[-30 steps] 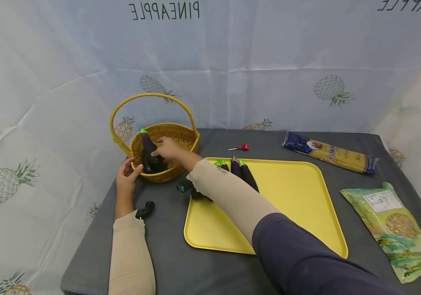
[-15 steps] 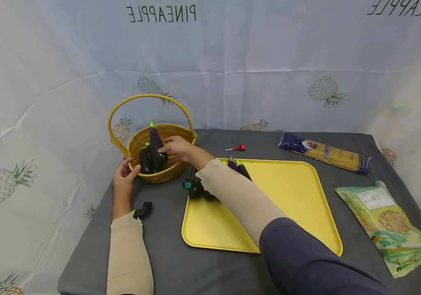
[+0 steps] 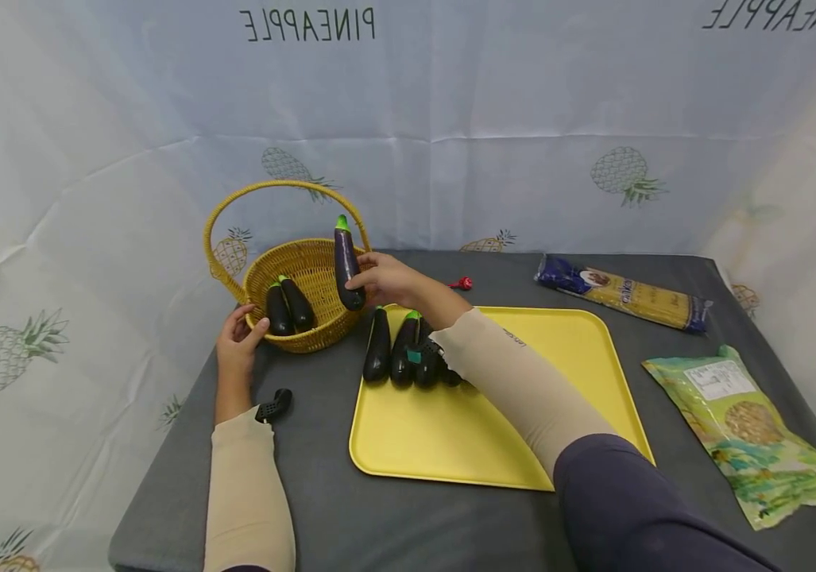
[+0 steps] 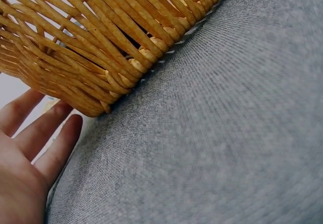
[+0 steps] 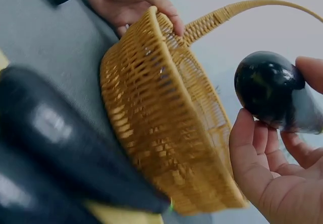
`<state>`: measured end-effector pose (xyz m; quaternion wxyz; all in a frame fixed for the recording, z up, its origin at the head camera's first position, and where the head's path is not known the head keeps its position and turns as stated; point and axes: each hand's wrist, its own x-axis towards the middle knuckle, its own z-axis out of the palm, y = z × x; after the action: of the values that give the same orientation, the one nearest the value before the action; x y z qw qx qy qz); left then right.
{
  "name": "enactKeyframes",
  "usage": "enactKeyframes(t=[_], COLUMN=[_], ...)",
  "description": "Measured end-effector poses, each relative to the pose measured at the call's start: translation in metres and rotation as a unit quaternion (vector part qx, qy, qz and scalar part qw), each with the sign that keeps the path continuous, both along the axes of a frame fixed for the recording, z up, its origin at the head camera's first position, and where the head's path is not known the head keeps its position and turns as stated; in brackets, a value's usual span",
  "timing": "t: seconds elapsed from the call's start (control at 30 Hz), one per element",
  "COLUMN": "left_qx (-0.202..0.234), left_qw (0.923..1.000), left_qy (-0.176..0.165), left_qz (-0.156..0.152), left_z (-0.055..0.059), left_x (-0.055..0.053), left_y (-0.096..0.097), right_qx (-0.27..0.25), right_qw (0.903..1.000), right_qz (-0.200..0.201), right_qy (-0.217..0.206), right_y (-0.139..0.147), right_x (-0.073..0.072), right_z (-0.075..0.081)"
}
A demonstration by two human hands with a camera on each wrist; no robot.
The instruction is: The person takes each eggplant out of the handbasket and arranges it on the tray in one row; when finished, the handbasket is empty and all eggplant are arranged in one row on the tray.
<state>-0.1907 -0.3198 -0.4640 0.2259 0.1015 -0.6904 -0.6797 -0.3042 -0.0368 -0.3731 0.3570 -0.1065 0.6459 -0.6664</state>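
An eggplant (image 3: 348, 266) with a green cap stands nearly upright in my right hand (image 3: 389, 280). My thumb and fingers grip its lower part over the right rim of the yellow wicker basket (image 3: 318, 342). In the right wrist view, the rounded dark end of this eggplant (image 5: 267, 88) shows between thumb and fingers. Two more eggplants (image 3: 289, 306) lie side by side inside the basket. At the basket's left rim, my left hand (image 3: 237, 345) holds the edge near the handle's base. The left wrist view shows several of its fingers (image 4: 60, 146) against the outer weave.
A yellow tray (image 3: 422, 453) right of the basket carries several eggplants (image 3: 377, 349), partly hidden by my right wrist. A red lollipop (image 3: 462, 283) lies behind the tray. A pasta packet (image 3: 622, 294) and a green bag (image 3: 751, 429) lie on the right.
My right hand has lifted one eggplant from among those in the basket and moved it up and right to the rim. Two stay inside. The left hand keeps its place.
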Motion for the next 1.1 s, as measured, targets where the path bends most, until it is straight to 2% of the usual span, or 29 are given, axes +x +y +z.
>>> enactKeyframes(t=[0.17,0.33,0.57,0.73,0.9,1.1], left_qx=[-0.003,0.013,0.038,0.04,0.039,0.025], left_qw=[0.9999,0.9998,0.9987,0.9985,0.9985,0.9984], left_qy=[0.008,0.007,0.011,0.008,0.006,0.015], left_qz=[-0.007,-0.015,-0.031,-0.037,-0.038,-0.048], left_z=[-0.002,-0.005,-0.013,-0.018,-0.012,-0.002], left_x=[0.0,0.001,-0.006,-0.012,-0.007,0.002], left_y=[0.0,0.0,-0.009,-0.016,-0.012,-0.004], right_qx=[0.027,0.049,0.055,0.053,0.052,0.053], right_qw=[0.9991,0.9967,0.9967,0.9964,0.9958,0.9935], right_qz=[0.009,0.024,-0.004,-0.02,-0.045,-0.087], right_qy=[0.031,0.06,0.059,0.063,0.059,0.05], right_y=[0.033,0.065,0.101,0.123,0.15,0.186], right_x=[0.008,0.02,0.027,0.033,0.044,0.057], right_z=[-0.007,-0.013,-0.02,-0.021,-0.023,-0.036])
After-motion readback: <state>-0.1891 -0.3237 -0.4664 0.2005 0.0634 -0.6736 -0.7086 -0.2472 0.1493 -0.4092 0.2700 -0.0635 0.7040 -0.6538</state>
